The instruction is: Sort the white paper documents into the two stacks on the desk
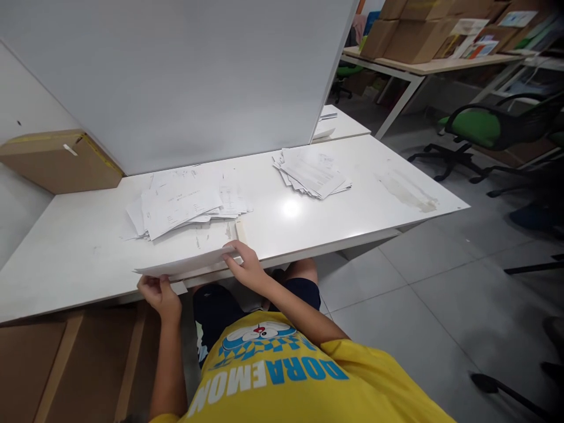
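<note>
Head view: my L hand [161, 296] & R hand [247, 271] both hold the white paper [187, 262], one at each end. L fingers closed on its lower L part, thumb up against it; R fingers pinch the R end, thumb & index nearly together. Paper's thin, smooth, matte, long & narrow from here, seen almost edge-on; can't tell if 1 sheet or several. It's over the front edge of the white table [268, 226], nearest my lap.

Table top: hard, glossy, w/ a bright glare spot & a dull brownish smear near the R end. On it, the L paper pile [180, 202]: flat printed sheets, fanned, corners poking out every way. R paper pile [312, 171]: smaller, also skewed, set back near the grey panel [198, 76], which is flat & smooth & stands along the rear edge. Small pale strip [240, 232] lies just beyond my R hand, near the front edge. Brown cardboard box [66, 160], yellow tape along its edges, sits in the rear L corner.

Room: bare top betw. the 2 piles, more R of the R pile out to the table's corner, & a bare patch at L. Betw. L pile & front edge it's tighter, w/ my hands there.
</note>
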`<action>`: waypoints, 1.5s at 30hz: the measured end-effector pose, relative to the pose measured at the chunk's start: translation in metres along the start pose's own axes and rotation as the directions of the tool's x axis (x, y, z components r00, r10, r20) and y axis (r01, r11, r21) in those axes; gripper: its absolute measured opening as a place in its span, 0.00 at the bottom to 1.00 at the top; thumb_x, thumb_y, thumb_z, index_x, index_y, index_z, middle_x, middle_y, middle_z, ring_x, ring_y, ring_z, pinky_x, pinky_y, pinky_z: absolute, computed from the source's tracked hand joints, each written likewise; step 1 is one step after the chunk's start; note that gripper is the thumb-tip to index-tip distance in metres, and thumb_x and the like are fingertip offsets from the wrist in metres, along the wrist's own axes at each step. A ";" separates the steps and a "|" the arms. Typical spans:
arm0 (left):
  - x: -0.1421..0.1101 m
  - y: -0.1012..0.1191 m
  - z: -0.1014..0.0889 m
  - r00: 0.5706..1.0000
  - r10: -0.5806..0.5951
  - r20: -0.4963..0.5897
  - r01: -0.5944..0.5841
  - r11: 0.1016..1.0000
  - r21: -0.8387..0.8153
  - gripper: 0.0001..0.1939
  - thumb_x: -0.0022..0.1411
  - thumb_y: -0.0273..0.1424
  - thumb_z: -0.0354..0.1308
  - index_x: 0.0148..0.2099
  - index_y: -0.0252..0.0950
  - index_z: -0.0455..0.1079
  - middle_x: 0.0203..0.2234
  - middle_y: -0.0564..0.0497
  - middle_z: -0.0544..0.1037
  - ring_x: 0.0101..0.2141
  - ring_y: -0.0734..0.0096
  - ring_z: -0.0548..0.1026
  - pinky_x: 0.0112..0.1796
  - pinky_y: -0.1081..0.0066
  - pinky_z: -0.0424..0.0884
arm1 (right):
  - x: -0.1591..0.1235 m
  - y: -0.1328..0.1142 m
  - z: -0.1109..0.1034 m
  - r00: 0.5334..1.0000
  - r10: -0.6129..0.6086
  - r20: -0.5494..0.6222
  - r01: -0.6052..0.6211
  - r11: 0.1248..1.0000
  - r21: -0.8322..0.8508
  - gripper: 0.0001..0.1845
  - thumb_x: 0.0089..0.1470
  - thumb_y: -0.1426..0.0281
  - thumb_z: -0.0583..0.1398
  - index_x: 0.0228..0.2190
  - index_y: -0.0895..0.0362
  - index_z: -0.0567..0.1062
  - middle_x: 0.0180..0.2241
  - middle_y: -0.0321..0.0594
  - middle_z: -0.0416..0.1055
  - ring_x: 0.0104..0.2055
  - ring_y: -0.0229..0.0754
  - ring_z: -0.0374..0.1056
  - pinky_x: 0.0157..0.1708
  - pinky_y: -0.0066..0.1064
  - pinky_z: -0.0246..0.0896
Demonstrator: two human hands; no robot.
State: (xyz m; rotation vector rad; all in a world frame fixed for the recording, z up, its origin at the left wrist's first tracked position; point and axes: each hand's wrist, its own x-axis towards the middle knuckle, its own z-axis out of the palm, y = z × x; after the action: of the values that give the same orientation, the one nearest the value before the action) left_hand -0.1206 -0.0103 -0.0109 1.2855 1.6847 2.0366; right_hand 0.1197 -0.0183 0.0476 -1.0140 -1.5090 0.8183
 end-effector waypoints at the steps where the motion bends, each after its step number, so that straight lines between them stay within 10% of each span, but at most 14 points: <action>1: -0.004 0.000 -0.002 1.000 -0.007 -0.005 0.007 1.000 -0.004 0.22 0.55 0.43 0.63 0.45 0.38 0.59 0.35 0.53 0.65 0.37 0.69 0.68 0.46 0.66 0.67 | -0.004 0.001 -0.001 1.000 0.011 0.006 -0.010 1.000 -0.006 0.10 0.59 0.63 0.55 0.40 0.53 0.71 0.39 0.43 0.73 0.42 0.46 0.70 0.46 0.36 0.65; 8: -0.013 0.037 -0.006 0.996 0.044 -0.082 -0.048 0.998 -0.042 0.22 0.56 0.45 0.62 0.45 0.39 0.59 0.37 0.51 0.69 0.40 0.66 0.72 0.47 0.63 0.69 | -0.031 -0.023 -0.029 0.996 -0.041 0.083 0.041 0.999 0.001 0.11 0.59 0.60 0.57 0.34 0.53 0.75 0.33 0.42 0.74 0.37 0.46 0.70 0.40 0.35 0.66; 12: -0.043 0.053 -0.004 0.985 -0.161 0.055 0.163 0.986 -0.037 0.19 0.58 0.43 0.62 0.45 0.39 0.63 0.36 0.51 0.72 0.38 0.67 0.74 0.43 0.66 0.72 | -0.055 -0.021 -0.056 0.975 0.129 0.182 -0.135 0.990 0.025 0.16 0.57 0.55 0.59 0.37 0.53 0.79 0.35 0.42 0.77 0.37 0.47 0.72 0.40 0.37 0.67; 20: -0.095 0.058 0.021 0.833 -0.474 0.283 0.511 0.857 -0.067 0.18 0.53 0.44 0.63 0.41 0.41 0.65 0.37 0.49 0.76 0.41 0.62 0.77 0.42 0.66 0.73 | -0.078 0.025 -0.093 0.844 0.501 0.188 -0.534 0.812 0.233 0.28 0.43 0.44 0.66 0.36 0.54 0.81 0.37 0.46 0.80 0.40 0.54 0.75 0.38 0.41 0.71; 26: -0.108 0.069 0.026 0.607 -0.592 0.530 0.668 0.741 0.062 0.28 0.47 0.40 0.63 0.50 0.41 0.61 0.26 0.55 0.75 0.29 0.62 0.76 0.32 0.66 0.70 | -0.093 0.038 -0.119 0.719 0.693 0.054 -0.658 0.653 0.375 0.29 0.33 0.49 0.72 0.33 0.57 0.81 0.29 0.47 0.80 0.31 0.54 0.76 0.31 0.41 0.71; 34: -0.097 0.065 0.042 0.577 -0.447 0.684 0.433 0.877 0.209 0.25 0.55 0.37 0.55 0.56 0.37 0.62 0.20 0.61 0.64 0.21 0.74 0.65 0.27 0.73 0.62 | -0.091 0.048 -0.145 0.605 0.796 -0.005 -0.689 0.527 0.496 0.23 0.29 0.56 0.75 0.28 0.57 0.80 0.25 0.45 0.79 0.27 0.51 0.76 0.28 0.36 0.71; 40: -0.084 0.068 0.040 0.697 -0.247 0.673 0.071 0.958 0.278 0.16 0.63 0.36 0.51 0.51 0.37 0.69 0.24 0.57 0.69 0.23 0.73 0.69 0.28 0.72 0.65 | -0.089 0.052 -0.159 0.623 0.781 -0.037 -0.675 0.561 0.480 0.22 0.31 0.57 0.74 0.28 0.58 0.80 0.27 0.45 0.79 0.27 0.49 0.75 0.28 0.35 0.69; 45: -0.076 0.074 0.050 0.681 0.003 0.732 -0.239 0.946 0.218 0.15 0.68 0.33 0.48 0.51 0.37 0.70 0.31 0.50 0.76 0.30 0.69 0.75 0.33 0.69 0.71 | -0.089 0.055 -0.170 0.580 0.813 -0.044 -0.725 0.540 0.428 0.23 0.30 0.58 0.74 0.29 0.59 0.80 0.26 0.45 0.79 0.27 0.48 0.75 0.27 0.34 0.67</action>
State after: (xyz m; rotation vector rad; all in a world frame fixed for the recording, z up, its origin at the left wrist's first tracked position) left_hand -0.0128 -0.0484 0.0149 2.0033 1.5341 1.0414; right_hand 0.3005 -0.0824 -0.0073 -1.4498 -0.5745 1.4833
